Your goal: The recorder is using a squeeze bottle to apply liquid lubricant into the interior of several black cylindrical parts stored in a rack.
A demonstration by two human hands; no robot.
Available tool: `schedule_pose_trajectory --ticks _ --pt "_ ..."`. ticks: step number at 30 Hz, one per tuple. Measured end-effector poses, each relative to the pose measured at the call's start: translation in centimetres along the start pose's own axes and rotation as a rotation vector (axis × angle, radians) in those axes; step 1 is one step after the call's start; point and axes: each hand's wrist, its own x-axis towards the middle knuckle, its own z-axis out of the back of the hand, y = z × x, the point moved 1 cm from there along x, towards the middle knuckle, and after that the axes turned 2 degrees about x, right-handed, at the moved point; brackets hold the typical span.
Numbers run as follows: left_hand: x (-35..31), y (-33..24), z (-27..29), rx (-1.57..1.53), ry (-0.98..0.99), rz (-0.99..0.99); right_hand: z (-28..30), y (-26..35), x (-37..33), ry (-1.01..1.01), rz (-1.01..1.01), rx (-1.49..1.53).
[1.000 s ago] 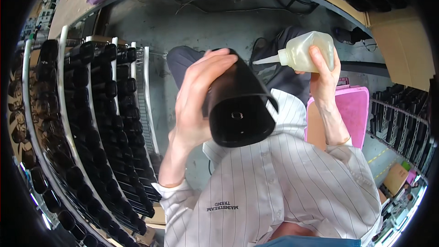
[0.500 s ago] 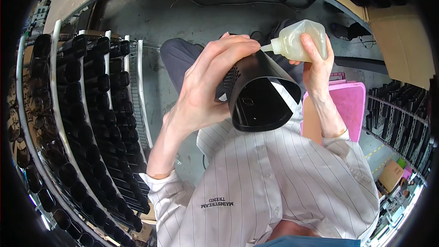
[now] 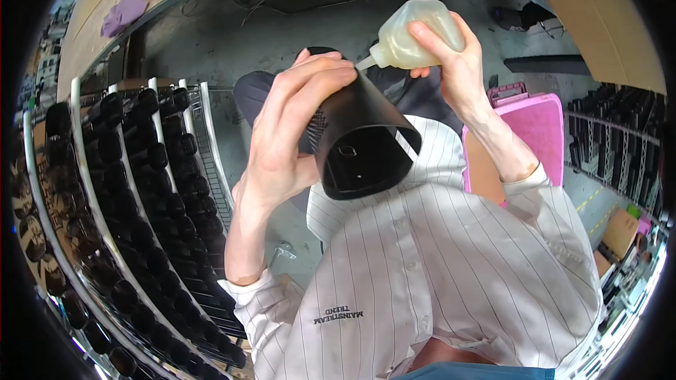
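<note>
My left hand (image 3: 289,112) is wrapped round a black hollow housing (image 3: 373,109), a tube-like shell with rounded corners and a patch of small holes on its left side. The shell's open end tilts toward me and shows a glossy inside. In my right hand (image 3: 461,63) is a translucent squeeze bottle (image 3: 415,32) with pale yellowish contents, held tilted. Its thin nozzle points down to the left and meets the shell's far edge, close to my left fingertips. Whether any liquid comes out is too small to tell.
Racks (image 3: 134,218) packed with black shells stand at left. A pink bin (image 3: 539,137) is by my right forearm, with another rack (image 3: 612,134) of dark parts beyond it. A workbench edge curves across the far side, with a purple cloth (image 3: 125,13) on it and a cardboard box (image 3: 591,35) at right.
Both hands have moved left in the picture, carrying the black shell and the squeeze bottle with them. The bottle is also higher in view. The nozzle stays at the shell's far edge.
</note>
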Motion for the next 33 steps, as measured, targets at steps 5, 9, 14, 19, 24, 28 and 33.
schedule_pose_trajectory --ticks 5,9,14,19,24,28,33 --pt "-0.4 0.5 -0.1 -0.01 0.049 0.092 0.2 -0.1 -0.8 -0.011 0.04 -0.034" --pt "-0.9 1.5 -0.8 0.07 0.084 0.038 0.6 0.2 -1.4 0.006 0.006 0.013" --pt "-1.5 3.6 -0.6 0.227 0.118 0.047 0.7 2.1 -2.6 0.028 -0.027 0.041" --pt "-2.0 4.2 0.8 0.372 0.163 0.095 1.7 3.9 -3.4 0.038 -0.126 0.028" --pt "-1.6 4.3 2.6 0.076 0.077 0.48 3.8 3.0 -2.4 0.115 -0.434 0.35" --pt "-4.3 5.5 2.0 -0.65 0.031 0.755 2.6 3.6 -1.3 0.243 -0.3 0.602" --pt "-2.9 3.9 -1.4 -1.289 0.012 0.879 0.7 3.8 0.7 0.179 -0.093 0.625"
